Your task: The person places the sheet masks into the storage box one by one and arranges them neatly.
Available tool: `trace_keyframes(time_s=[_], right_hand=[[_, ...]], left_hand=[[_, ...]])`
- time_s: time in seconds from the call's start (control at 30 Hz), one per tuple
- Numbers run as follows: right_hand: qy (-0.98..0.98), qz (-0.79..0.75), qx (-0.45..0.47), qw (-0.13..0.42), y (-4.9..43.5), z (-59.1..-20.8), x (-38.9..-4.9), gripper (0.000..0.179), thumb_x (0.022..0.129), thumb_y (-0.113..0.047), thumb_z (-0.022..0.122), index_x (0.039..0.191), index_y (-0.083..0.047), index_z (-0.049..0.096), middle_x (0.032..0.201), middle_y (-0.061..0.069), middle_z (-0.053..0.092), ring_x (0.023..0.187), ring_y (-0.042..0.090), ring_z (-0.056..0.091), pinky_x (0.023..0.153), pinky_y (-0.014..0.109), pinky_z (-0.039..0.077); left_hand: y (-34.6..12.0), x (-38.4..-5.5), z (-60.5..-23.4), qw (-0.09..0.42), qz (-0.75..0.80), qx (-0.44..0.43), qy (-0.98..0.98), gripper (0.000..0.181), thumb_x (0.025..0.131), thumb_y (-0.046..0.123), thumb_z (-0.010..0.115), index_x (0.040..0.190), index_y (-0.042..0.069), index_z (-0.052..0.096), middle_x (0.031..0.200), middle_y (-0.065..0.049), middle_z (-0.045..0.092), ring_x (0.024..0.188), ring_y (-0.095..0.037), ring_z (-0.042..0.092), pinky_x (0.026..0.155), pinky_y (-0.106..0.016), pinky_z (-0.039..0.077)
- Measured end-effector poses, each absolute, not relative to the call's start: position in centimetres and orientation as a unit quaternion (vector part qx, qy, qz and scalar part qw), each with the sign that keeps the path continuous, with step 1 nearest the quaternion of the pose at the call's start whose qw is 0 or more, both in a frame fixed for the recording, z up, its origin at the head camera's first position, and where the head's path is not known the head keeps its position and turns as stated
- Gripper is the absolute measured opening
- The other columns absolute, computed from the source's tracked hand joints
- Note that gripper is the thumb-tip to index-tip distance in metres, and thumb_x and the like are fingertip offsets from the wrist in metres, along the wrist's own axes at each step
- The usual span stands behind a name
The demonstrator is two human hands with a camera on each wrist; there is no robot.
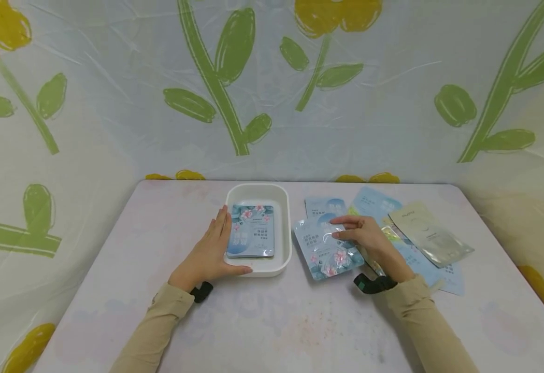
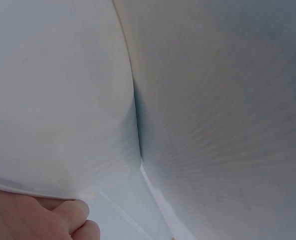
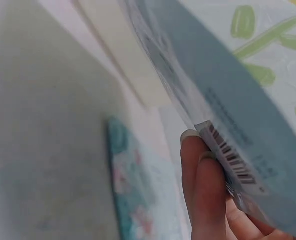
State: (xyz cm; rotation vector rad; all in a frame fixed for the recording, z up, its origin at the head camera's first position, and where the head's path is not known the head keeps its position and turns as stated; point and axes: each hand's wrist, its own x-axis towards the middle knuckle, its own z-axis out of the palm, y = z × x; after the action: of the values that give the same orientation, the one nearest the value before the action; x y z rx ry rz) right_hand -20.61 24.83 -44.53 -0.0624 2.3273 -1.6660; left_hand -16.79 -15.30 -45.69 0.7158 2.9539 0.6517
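A white plastic tray (image 1: 282, 261) stands mid-table, with a stack of blue floral facial mask sachets (image 1: 252, 233) inside. My left hand (image 1: 209, 254) lies against the tray's left wall and front corner, fingers straight, thumb along the front rim. In the left wrist view the fingertips of that hand (image 2: 53, 217) touch the pale rim. To the right of the tray, my right hand (image 1: 367, 241) pinches a blue floral facial mask sachet (image 1: 323, 248). Its barcode side (image 3: 232, 155) shows in the right wrist view, tilted up, with another floral sachet (image 3: 143, 195) below.
Beyond the right hand lie overlapping blue packets (image 1: 376, 202) and a silver-beige packet (image 1: 430, 235). Another blue sachet (image 1: 318, 206) lies behind the pinched one. A flower-printed cloth (image 1: 272, 77) hangs behind the table's back edge.
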Motion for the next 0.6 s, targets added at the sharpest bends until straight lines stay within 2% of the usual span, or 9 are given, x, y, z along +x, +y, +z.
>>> trace_keyframes(time_s=[0.1,0.3,0.4,0.47,0.53,0.6], right_hand=[[0.812,-0.568,-0.02,0.133,24.7,-43.8,-20.8,0.045,0.087,-0.018,0.078,0.127,-0.001,0.065,0.124,0.008,0.065,0.088,0.014,0.057,0.073,0.025,0.051],[0.812,-0.57,-0.006,0.126,24.4,-42.7,-21.3,0.048,0.086,-0.023,0.079,0.128,-0.003,0.066,0.104,-0.004,0.071,0.086,0.013,0.053,0.069,0.025,0.049],[0.807,-0.578,-0.004,0.123,24.4,-42.2,-21.5,0.05,0.087,-0.023,0.079,0.13,-0.003,0.064,0.119,0.002,0.069,0.108,0.017,0.052,0.076,0.022,0.049],[0.797,-0.591,-0.002,0.123,24.3,-41.9,-21.7,0.051,0.087,-0.02,0.078,0.131,0.0,0.062,0.133,0.011,0.061,0.125,0.024,0.047,0.088,0.027,0.049],[0.79,-0.601,0.0,0.121,24.1,-41.7,-21.8,0.051,0.088,-0.019,0.078,0.132,0.001,0.061,0.134,0.012,0.061,0.127,0.024,0.048,0.092,0.028,0.049],[0.783,-0.611,0.006,0.118,23.9,-41.5,-22.0,0.051,0.088,-0.019,0.078,0.132,0.0,0.061,0.129,0.009,0.064,0.118,0.021,0.055,0.091,0.028,0.051]], left_hand=[[-15.3,-16.8,-45.8,0.014,0.212,0.23,0.95,0.143,0.067,0.088,0.06,0.157,-0.003,-0.002,0.165,-0.013,-0.014,0.152,-0.022,-0.008,0.123,-0.043,0.008],[-15.3,-17.0,-46.1,0.009,0.209,0.232,0.95,0.143,0.066,0.088,0.061,0.157,-0.003,-0.002,0.165,-0.013,-0.013,0.151,-0.021,-0.009,0.123,-0.042,0.008],[-15.4,-17.0,-46.2,0.007,0.208,0.232,0.95,0.144,0.066,0.09,0.059,0.157,-0.003,-0.002,0.165,-0.014,-0.012,0.151,-0.02,-0.008,0.123,-0.042,0.008],[-15.4,-17.0,-46.2,0.006,0.207,0.232,0.95,0.144,0.066,0.09,0.058,0.157,-0.003,-0.001,0.165,-0.014,-0.013,0.151,-0.02,-0.008,0.123,-0.042,0.008],[-15.4,-17.0,-46.2,0.006,0.207,0.232,0.95,0.143,0.066,0.091,0.057,0.157,-0.003,-0.001,0.165,-0.014,-0.013,0.152,-0.021,-0.007,0.123,-0.043,0.008],[-15.4,-17.0,-46.2,0.009,0.208,0.229,0.951,0.143,0.065,0.091,0.058,0.157,-0.003,-0.001,0.165,-0.012,-0.014,0.151,-0.02,-0.008,0.123,-0.042,0.008]])
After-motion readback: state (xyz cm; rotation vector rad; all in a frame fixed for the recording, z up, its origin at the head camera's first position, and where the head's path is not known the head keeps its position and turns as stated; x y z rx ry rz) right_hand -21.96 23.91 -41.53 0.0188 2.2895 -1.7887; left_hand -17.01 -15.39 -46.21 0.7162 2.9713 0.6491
